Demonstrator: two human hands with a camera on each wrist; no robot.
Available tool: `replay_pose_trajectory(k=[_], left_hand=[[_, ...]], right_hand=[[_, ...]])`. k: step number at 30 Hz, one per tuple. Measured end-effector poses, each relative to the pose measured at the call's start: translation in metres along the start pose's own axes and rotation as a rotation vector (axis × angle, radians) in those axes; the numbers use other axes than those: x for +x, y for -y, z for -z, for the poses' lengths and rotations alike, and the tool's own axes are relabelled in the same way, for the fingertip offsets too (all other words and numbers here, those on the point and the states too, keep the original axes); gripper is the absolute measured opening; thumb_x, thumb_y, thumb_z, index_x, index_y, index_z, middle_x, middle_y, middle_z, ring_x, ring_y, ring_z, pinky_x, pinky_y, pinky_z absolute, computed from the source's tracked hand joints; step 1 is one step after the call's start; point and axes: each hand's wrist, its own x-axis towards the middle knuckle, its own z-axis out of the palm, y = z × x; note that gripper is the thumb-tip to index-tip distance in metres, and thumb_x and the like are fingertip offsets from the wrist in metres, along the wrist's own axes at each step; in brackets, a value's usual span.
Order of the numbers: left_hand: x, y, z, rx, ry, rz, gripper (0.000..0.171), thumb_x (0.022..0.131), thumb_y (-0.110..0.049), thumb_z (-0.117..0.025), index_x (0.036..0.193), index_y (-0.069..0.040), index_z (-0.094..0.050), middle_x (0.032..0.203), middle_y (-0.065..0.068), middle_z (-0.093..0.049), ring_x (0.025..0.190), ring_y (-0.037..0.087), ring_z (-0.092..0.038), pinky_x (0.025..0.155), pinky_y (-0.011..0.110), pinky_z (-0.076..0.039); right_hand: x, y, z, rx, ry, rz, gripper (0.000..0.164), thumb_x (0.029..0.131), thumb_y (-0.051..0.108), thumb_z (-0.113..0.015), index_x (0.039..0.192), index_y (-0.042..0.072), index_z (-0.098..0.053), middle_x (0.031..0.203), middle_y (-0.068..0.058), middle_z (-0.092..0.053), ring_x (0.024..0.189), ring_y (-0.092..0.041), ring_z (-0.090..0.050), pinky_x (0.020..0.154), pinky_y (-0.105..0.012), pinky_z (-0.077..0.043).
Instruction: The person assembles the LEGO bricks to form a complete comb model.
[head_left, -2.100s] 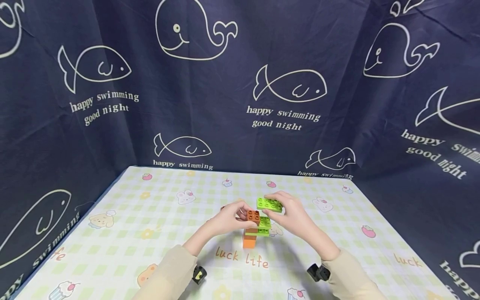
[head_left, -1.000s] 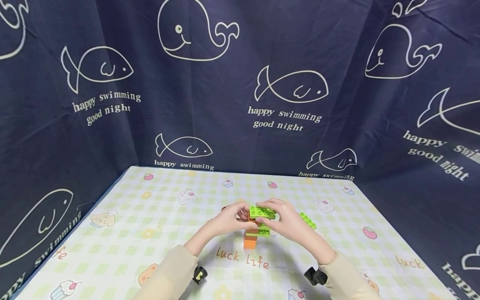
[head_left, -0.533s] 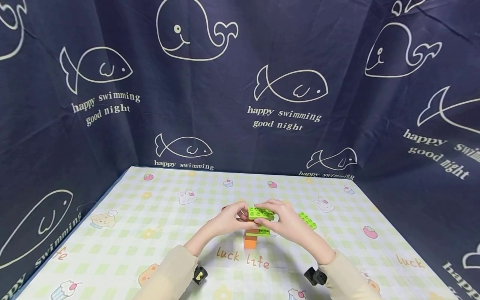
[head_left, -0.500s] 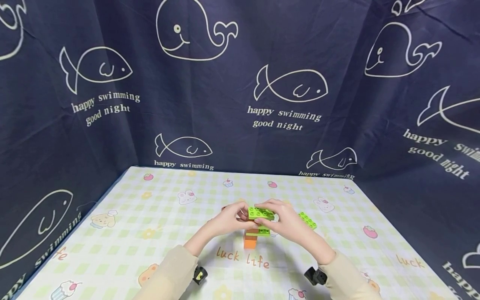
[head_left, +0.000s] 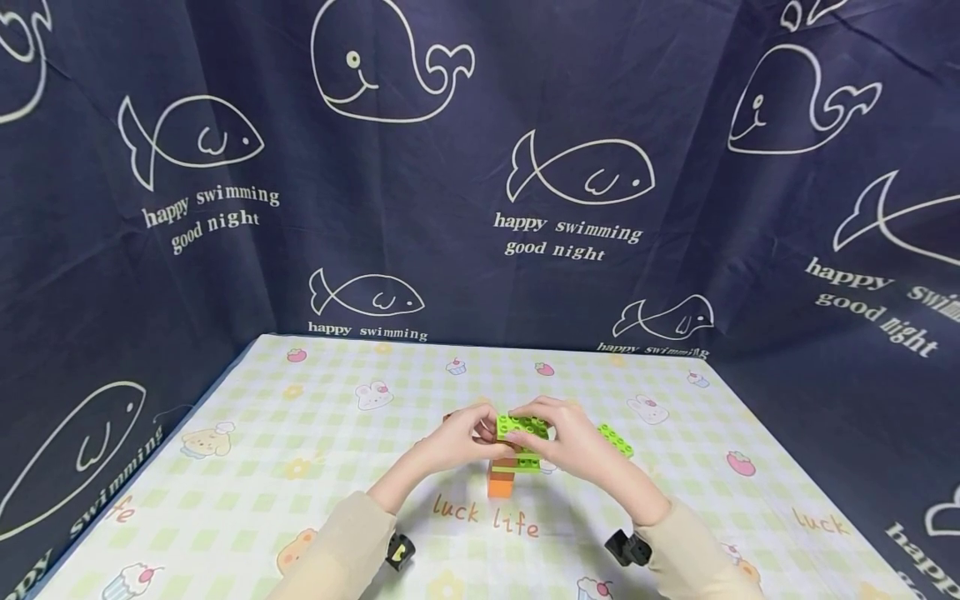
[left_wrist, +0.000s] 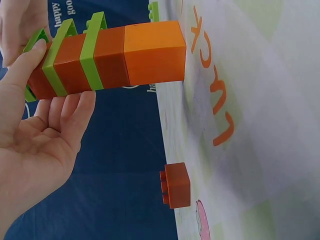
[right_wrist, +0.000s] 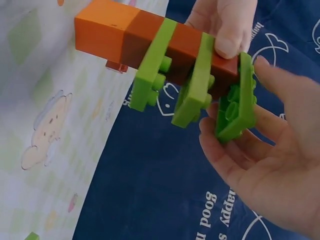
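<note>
A tower of toy building bricks stands upright on the table, an orange brick (head_left: 500, 485) at its foot. Above it, brown bricks alternate with green plates (left_wrist: 91, 52) that jut out to one side. My left hand (head_left: 450, 440) grips the tower near its top, the thumb along the uppermost brown brick (right_wrist: 224, 71). Crowning the stack is another green plate (head_left: 517, 426), held by my right hand (head_left: 573, 440). In the right wrist view its fingers curl beneath the plate's overhanging end, and its thumb is at the studded face.
A loose green plate (head_left: 615, 442) lies on the table behind the right hand. One loose brown brick (left_wrist: 177, 185) sits beyond the left hand. A patterned cloth (head_left: 262, 517) covers the table, and dark blue curtains (head_left: 465, 192) hang around its back and sides.
My right hand has brought the green plate leftward and down onto the tower's top; its thumb has since shifted onto the studs. The left hand stays put. The loose green plate has come into view.
</note>
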Motion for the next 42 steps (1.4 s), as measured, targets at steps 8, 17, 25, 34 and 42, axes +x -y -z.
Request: replay_pose_trajectory(k=[8,17,25,34,42], left_hand=[[0.0,0.001,-0.001,-0.003,0.005,0.001,0.025,0.081,-0.029,-0.074,0.09,-0.013,-0.056,0.095,-0.002,-0.055,0.088,0.011,-0.056,0.076,0.019,-0.051],[-0.001,0.001,0.002,-0.001,-0.001,-0.002,0.025,0.081,-0.028,-0.074,0.09,-0.013,-0.056,0.094,-0.003,-0.056,0.086,0.011,-0.055,0.074,0.019,-0.052],[0.001,0.001,0.001,-0.017,0.013,-0.006,0.025,0.081,-0.026,-0.074,0.092,-0.011,-0.058,0.097,-0.001,-0.056,0.088,0.011,-0.056,0.075,0.018,-0.052],[0.002,0.001,0.003,-0.039,0.013,0.006,0.024,0.08,-0.023,-0.075,0.091,-0.011,-0.057,0.099,-0.001,-0.055,0.089,0.011,-0.058,0.076,0.018,-0.053],[0.002,0.002,0.002,-0.008,0.001,0.022,0.027,0.077,-0.026,-0.078,0.092,-0.012,-0.06,0.094,-0.004,-0.062,0.083,0.008,-0.059,0.075,0.02,-0.051]], right_hand=[[0.0,-0.003,-0.002,0.045,-0.007,-0.023,0.025,0.085,0.028,-0.068,0.104,0.012,-0.07,0.096,0.002,-0.068,0.087,-0.013,-0.063,0.072,-0.025,-0.052],[0.007,-0.002,-0.001,0.082,0.04,-0.029,0.025,0.083,0.028,-0.071,0.102,0.012,-0.07,0.089,0.002,-0.064,0.069,-0.007,-0.05,0.058,-0.019,-0.046],[0.007,-0.003,0.001,0.121,0.071,-0.055,0.024,0.084,0.028,-0.071,0.102,0.013,-0.07,0.09,0.003,-0.063,0.075,-0.007,-0.051,0.062,-0.024,-0.049],[0.008,-0.005,-0.001,0.134,0.063,-0.062,0.025,0.083,0.029,-0.071,0.103,0.013,-0.069,0.091,0.004,-0.062,0.074,-0.007,-0.051,0.063,-0.019,-0.046],[0.003,-0.011,-0.005,0.197,0.049,-0.092,0.025,0.083,0.03,-0.071,0.104,0.018,-0.068,0.098,0.007,-0.066,0.087,-0.007,-0.059,0.072,-0.022,-0.049]])
